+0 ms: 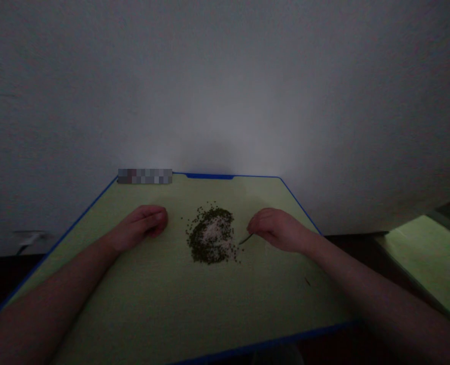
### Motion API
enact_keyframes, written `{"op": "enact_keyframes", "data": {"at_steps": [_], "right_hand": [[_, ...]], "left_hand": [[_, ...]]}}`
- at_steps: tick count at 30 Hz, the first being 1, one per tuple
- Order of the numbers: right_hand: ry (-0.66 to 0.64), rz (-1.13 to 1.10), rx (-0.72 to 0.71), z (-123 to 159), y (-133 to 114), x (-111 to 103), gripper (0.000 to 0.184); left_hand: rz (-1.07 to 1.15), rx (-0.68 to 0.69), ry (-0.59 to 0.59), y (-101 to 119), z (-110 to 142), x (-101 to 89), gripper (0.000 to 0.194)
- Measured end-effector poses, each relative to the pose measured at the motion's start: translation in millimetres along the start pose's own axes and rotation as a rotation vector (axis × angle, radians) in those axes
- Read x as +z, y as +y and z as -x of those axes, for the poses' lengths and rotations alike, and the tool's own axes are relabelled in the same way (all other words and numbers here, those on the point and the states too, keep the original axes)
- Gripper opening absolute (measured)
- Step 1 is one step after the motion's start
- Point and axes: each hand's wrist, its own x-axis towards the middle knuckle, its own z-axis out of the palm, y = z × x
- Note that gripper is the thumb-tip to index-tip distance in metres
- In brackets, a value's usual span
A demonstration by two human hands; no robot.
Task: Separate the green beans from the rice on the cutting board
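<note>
A loose pile of small green beans mixed with white, rice-like grains lies in the middle of the yellow-green table. Left of the pile, my left hand rests on the tabletop in a closed fist, with nothing showing out of it. On the other side, my right hand is pinched around a thin, slender tool. Its tip points down and left, close to the pile's right edge. The dim light and my fingers hide the rest of the tool, so its exact kind cannot be made out.
A blue rim edges the table, with a raised blue strip at the back. Beyond it stands a grey wall. A blurred-out patch covers the back left corner. Another yellow-green surface is at the far right. A small dark sliver lies near my right forearm.
</note>
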Motion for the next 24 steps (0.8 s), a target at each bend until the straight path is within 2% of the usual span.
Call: {"op": "enact_keyframes", "data": {"at_steps": [5,9,11,14,17,20,24], "right_hand": [[-0.037,-0.012,-0.007,3.4,-1.5,4.9,0.023],[-0.005,0.012,0.047,15.0,-15.0,2.8,0.022],[0.070,0.043,0.141,19.3,-25.3,2.4,0.022],[0.193,0.074,0.373,21.2,-41.7,6.7,0.023],[0.222,0.063,0.535,18.9,-54.3,16.4,0.029],[0.202,0.059,0.609,17.6,-60.8,25.7,0.032],[0.187,0.044,0.620,23.4,-64.9,29.9,0.028]], "left_hand": [[-0.022,-0.010,-0.013,-3.3,-0.7,-2.2,0.038],[-0.018,-0.022,-0.009,0.0,-0.8,-1.2,0.038],[-0.011,-0.028,-0.009,1.2,-0.8,-0.7,0.037],[-0.014,-0.024,-0.013,0.4,-0.6,-0.8,0.036],[-0.014,-0.007,-0.014,-1.1,-0.4,-1.3,0.036],[-0.007,-0.002,-0.018,-0.7,-0.6,-1.0,0.036],[0.005,-0.016,-0.014,2.3,-0.9,0.4,0.036]]}}
